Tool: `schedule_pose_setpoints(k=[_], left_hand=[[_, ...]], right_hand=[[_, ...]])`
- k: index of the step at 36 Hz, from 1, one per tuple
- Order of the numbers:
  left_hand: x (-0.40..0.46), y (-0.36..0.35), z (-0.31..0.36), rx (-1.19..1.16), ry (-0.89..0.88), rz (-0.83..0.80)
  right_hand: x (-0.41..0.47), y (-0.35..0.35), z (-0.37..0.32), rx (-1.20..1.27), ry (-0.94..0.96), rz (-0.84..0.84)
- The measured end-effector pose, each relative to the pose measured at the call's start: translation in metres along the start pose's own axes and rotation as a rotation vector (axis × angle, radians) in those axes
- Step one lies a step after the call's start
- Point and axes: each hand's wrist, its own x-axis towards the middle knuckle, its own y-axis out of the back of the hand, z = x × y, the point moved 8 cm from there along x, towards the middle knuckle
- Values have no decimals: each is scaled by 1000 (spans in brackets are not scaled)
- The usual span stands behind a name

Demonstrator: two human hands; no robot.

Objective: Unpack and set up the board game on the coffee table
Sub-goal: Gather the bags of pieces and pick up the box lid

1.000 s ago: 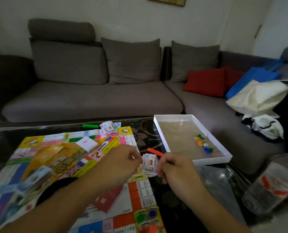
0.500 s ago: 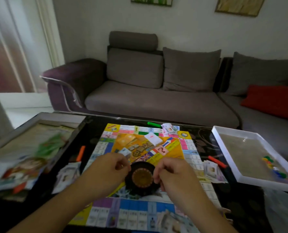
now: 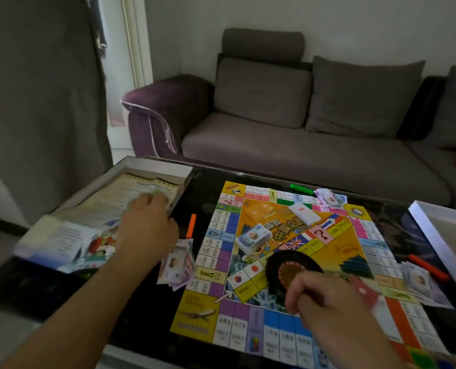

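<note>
The left hand [image 3: 144, 225] reaches into the box [image 3: 152, 166], grip unclear; the right hand [image 3: 325, 299] hovers clenched beside the spinner [image 3: 290, 267]. Next likely comes lifting out remaining pieces.

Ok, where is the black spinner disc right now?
In the head view, the black spinner disc lies on the game board, lower centre, just beyond the right hand.

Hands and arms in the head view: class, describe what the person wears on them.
Both forearms are bare as far as the picture shows; no sleeve is in view. The left hand and right hand show no glove, ring, watch or bracelet.
</note>
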Motion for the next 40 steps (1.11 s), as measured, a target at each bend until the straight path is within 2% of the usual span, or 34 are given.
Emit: schedule_pose_setpoints(k=[2,5,7,9,12,17,22,25,28,30,32,34,40], left_hand=[[23,-7,-30,65,82,-30],[42,-36,-67,-40,217,-237],[46,-49,-75,-93,222,-295],[55,-49,-83,-18,229,-232],[59,-22,-84,142,289,-48],[58,24,-47,-122,163,244],[35,56,21,-270,29,289],[14,61,68,-531,-24,209],[-12,38,126,-1028,-20,-122],[-32,19,163,-1216,-32,-337],[-52,0,197,-1249,-49,-467],[-63,-17,218,-1230,-43,-502],[-71,-32,262,-916,-154,-344]], right_hand=[[0,-1,-1,3,-14,-4],[-1,-1,-1,9,-23,-8],[-2,1,1,5,-27,0],[-2,4,2,5,-18,15],[-1,8,5,-19,3,38],[1,13,11,-38,38,60],[0,23,15,20,45,94],[4,29,22,169,29,133],[8,47,29,426,28,179],[8,61,30,662,60,121],[4,80,33,867,129,68],[-2,99,43,999,125,91],[-18,148,93,913,51,315]])
